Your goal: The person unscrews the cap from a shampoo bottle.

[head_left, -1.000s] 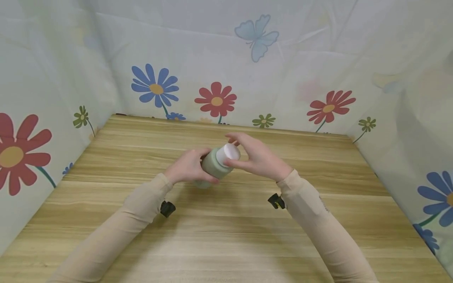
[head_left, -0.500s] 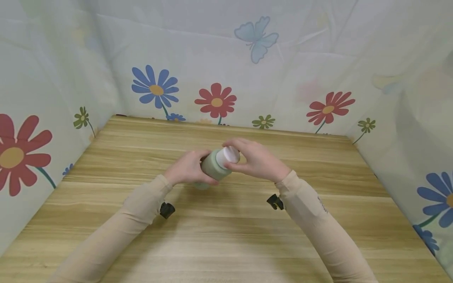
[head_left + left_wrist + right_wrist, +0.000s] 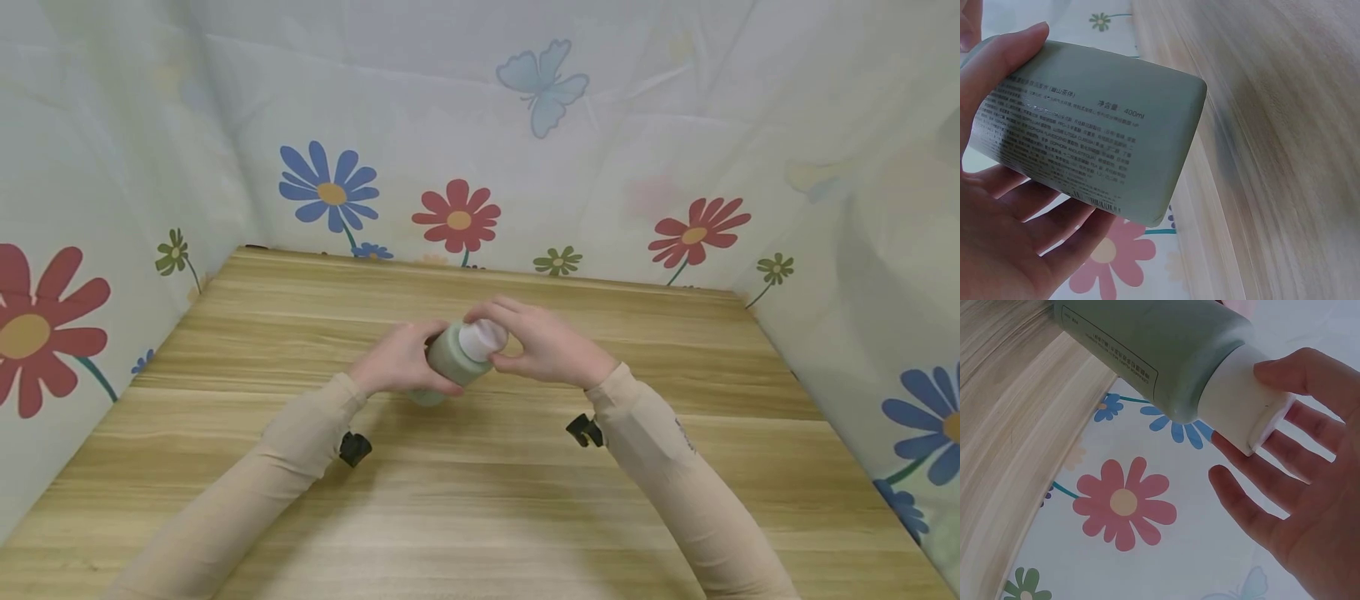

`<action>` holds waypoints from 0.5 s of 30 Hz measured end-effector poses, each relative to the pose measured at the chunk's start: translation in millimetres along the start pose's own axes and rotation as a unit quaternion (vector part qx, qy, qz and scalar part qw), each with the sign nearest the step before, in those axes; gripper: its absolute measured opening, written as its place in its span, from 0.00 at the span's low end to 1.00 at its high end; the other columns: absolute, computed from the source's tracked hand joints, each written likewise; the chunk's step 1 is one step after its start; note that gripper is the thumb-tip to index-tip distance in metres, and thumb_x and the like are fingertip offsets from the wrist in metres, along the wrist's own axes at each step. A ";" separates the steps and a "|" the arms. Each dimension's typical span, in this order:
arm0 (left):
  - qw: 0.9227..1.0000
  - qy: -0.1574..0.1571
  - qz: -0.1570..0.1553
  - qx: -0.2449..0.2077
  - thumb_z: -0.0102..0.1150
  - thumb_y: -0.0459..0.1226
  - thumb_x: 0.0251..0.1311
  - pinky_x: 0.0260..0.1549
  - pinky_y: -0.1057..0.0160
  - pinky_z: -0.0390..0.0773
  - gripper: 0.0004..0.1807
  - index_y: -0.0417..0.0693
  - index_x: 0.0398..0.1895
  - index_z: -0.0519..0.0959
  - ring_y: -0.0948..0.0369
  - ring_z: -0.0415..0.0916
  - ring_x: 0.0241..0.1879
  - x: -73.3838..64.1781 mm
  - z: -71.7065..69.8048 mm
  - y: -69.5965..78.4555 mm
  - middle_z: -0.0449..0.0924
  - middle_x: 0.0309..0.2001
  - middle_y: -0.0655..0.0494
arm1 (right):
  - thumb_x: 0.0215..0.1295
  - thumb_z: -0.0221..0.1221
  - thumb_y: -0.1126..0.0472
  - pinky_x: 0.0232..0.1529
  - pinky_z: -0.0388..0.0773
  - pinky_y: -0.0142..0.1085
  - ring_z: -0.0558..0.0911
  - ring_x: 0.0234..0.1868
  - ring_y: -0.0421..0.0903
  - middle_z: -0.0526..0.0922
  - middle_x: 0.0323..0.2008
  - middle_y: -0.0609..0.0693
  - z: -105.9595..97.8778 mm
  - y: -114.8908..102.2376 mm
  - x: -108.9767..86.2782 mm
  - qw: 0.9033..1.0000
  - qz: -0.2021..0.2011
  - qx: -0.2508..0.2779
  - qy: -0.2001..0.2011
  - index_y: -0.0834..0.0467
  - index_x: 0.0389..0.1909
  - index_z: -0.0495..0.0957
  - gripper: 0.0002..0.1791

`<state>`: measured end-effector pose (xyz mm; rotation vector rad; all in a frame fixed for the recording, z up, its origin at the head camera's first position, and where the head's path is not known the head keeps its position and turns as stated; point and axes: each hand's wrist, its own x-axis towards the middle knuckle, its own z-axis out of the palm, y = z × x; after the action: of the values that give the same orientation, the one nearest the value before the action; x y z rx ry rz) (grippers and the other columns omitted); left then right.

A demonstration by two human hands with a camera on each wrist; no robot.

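Evidently, green bottle point(image 3: 452, 355) was gripped by left hand point(image 3: 401, 359) | white cap point(image 3: 482, 340) pinched by right hand point(image 3: 551, 343) | turning step presumed | counter-hold judged needed

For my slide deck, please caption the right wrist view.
Right hand grips the white cap of a pale green bottle before a flowered backdrop.
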<state>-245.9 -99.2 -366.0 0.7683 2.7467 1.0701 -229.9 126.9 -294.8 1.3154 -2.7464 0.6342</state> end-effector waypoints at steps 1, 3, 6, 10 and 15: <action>1.000 -0.001 -0.001 0.000 0.79 0.47 0.37 0.49 0.53 0.78 0.38 0.50 0.55 0.75 0.56 0.78 0.47 0.1 0.0 -0.3 0.81 0.50 0.54 | 0.58 0.64 0.67 0.56 0.78 0.42 0.79 0.53 0.47 0.78 0.55 0.51 0.0 0.2 0.0 1.000 -0.004 0.001 -0.001 0.56 0.57 0.73 0.24; 1.000 -0.002 -0.002 -0.003 0.79 0.47 0.37 0.50 0.52 0.78 0.38 0.50 0.55 0.75 0.56 0.78 0.48 0.1 0.0 -0.8 0.81 0.51 0.54 | 0.58 0.64 0.68 0.57 0.78 0.42 0.78 0.55 0.47 0.77 0.55 0.50 0.1 0.6 -0.2 1.000 -0.010 0.003 -0.003 0.56 0.57 0.73 0.25; 1.000 -0.004 -0.004 -0.004 0.79 0.48 0.37 0.50 0.52 0.78 0.38 0.50 0.56 0.74 0.56 0.78 0.48 -0.1 -0.3 -1.2 0.81 0.51 0.54 | 0.58 0.64 0.70 0.58 0.77 0.43 0.77 0.57 0.47 0.77 0.56 0.51 0.2 1.3 -0.3 1.000 -0.023 0.007 -0.004 0.57 0.57 0.73 0.25; 1.000 -0.006 -0.005 -0.002 0.79 0.48 0.38 0.51 0.52 0.78 0.38 0.51 0.56 0.74 0.56 0.78 0.48 -0.4 -0.2 -1.3 0.81 0.51 0.54 | 0.57 0.63 0.72 0.60 0.76 0.42 0.77 0.58 0.48 0.77 0.57 0.51 0.4 1.7 0.2 0.999 -0.042 0.008 -0.004 0.58 0.57 0.73 0.25; 1.000 -0.002 -0.001 0.006 0.79 0.48 0.38 0.49 0.53 0.78 0.36 0.50 0.54 0.75 0.57 0.78 0.47 0.0 0.2 -1.2 0.81 0.49 0.55 | 0.56 0.63 0.72 0.60 0.76 0.42 0.77 0.58 0.48 0.77 0.56 0.51 0.8 2.5 0.8 0.999 -0.048 0.011 -0.003 0.58 0.57 0.73 0.25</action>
<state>-246.3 -99.9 -366.9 0.7696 2.7524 1.0504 -232.2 127.5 -296.2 1.4460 -2.6681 0.6552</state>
